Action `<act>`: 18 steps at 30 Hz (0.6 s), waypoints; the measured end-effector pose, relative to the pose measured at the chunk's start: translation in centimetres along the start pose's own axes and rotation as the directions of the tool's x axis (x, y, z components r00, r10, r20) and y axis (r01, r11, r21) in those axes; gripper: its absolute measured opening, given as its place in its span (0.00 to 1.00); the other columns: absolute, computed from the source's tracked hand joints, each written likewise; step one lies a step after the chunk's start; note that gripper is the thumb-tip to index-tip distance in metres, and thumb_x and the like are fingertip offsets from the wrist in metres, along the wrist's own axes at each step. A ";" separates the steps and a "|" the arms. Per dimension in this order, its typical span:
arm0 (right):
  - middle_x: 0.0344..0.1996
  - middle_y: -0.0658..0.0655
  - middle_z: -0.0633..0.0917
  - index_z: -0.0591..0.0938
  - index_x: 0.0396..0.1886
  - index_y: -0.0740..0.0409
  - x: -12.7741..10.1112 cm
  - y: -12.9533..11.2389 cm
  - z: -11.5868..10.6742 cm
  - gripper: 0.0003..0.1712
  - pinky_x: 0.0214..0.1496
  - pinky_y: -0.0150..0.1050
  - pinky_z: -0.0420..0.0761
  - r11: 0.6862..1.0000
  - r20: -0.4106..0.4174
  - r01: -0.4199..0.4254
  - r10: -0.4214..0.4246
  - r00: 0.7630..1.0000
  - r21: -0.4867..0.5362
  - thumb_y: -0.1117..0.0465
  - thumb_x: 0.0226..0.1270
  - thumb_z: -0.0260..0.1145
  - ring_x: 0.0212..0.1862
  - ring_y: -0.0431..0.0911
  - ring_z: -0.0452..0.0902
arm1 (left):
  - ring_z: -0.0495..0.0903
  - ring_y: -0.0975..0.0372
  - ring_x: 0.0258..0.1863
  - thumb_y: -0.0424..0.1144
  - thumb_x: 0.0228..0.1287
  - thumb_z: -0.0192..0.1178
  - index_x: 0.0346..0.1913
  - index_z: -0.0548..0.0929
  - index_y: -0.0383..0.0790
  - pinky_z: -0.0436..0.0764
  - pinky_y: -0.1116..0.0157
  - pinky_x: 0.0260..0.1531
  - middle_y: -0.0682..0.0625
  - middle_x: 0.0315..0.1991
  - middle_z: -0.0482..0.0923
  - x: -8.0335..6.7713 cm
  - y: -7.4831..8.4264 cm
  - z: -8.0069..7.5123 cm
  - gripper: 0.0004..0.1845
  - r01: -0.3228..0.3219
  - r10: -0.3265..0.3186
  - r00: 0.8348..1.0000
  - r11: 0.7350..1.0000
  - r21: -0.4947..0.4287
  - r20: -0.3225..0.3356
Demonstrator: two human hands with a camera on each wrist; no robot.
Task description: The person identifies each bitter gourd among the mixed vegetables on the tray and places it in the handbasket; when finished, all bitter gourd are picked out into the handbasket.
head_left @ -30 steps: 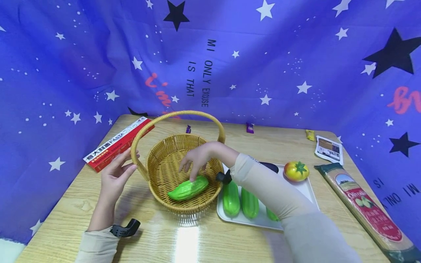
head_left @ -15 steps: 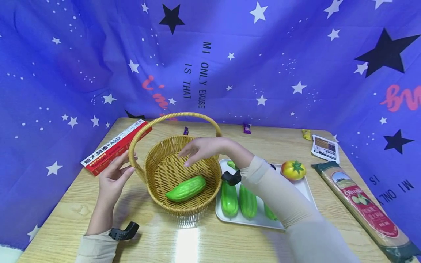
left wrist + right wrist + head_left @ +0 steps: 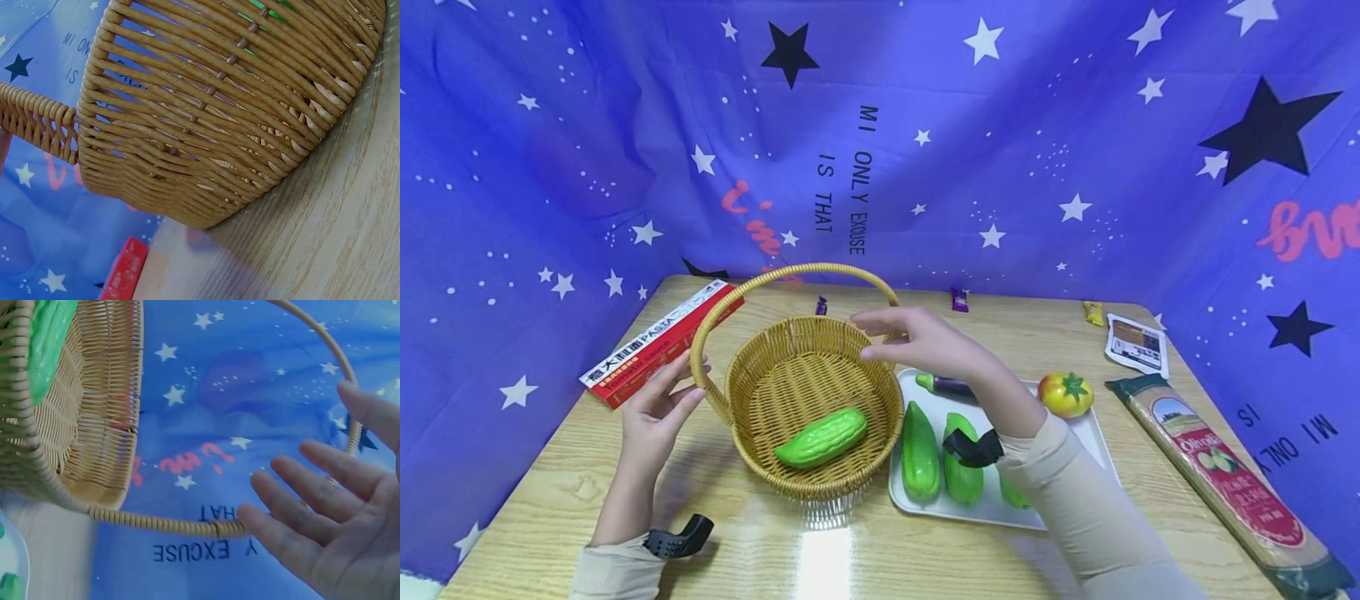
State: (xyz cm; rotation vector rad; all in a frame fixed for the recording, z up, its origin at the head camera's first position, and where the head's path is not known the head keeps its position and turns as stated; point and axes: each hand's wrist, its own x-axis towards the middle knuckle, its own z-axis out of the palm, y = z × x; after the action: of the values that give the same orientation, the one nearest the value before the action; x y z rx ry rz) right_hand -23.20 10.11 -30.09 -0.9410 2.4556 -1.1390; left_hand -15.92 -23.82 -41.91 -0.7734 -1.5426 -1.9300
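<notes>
A round wicker basket [image 3: 741, 450] with a tall arched handle stands on the wooden table, and a bumpy green bitter melon [image 3: 822, 437] lies inside it. My left hand [image 3: 657, 408] holds the left side of the handle, the thumb in front and fingertips showing just behind it. Only a sliver of that hand is in the left wrist view. At the right side of the handle, my right hand [image 3: 917, 340] hovers with its fingers extended and nothing in them. The right wrist view shows the spread fingers [image 3: 312, 506] close to the handle; whether they touch it I cannot tell.
Right of the basket, a white tray [image 3: 902, 500] bears a green pepper [image 3: 920, 458], other green vegetables, an eggplant [image 3: 951, 387] and a tomato [image 3: 1065, 394]. A red pasta box [image 3: 662, 342] lies left, a noodle pack [image 3: 1225, 471] right. Small wrapped candies [image 3: 959, 300] lie behind.
My right hand has left the bitter melon, risen out of the basket and moved right to the handle's right side. My left hand stays at the handle; the melon stays in the basket.
</notes>
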 end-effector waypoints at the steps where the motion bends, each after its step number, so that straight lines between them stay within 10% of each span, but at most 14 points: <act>1: 0.64 0.56 0.74 0.70 0.65 0.53 -0.6 0.0 -0.1 0.32 0.66 0.46 0.76 1.000 -0.031 -0.006 0.006 1.000 0.015 0.51 0.63 0.65 0.64 0.51 0.71 | 0.81 0.59 0.50 0.09 0.52 0.51 0.59 0.68 0.17 0.84 0.69 0.50 0.45 0.51 0.82 0.0 0.0 0.0 0.27 0.000 0.000 1.000 1.000 0.000 0.000; 18: 0.67 0.59 0.70 0.67 0.69 0.52 -9.4 2.8 -1.7 0.35 0.64 0.34 0.75 0.977 -0.440 -0.117 0.185 0.879 0.178 0.54 0.63 0.65 0.65 0.54 0.70 | 0.81 0.60 0.51 0.09 0.53 0.51 0.59 0.68 0.17 0.84 0.69 0.51 0.45 0.51 0.82 -0.1 0.1 0.0 0.27 0.005 -0.005 1.000 1.000 -0.007 0.001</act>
State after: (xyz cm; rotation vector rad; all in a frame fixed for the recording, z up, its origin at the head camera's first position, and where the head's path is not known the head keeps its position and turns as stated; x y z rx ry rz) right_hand -18.17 18.64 -31.31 -0.4625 2.6855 -1.6058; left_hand -15.81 -23.81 -41.90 -0.7741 -1.5406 -1.9404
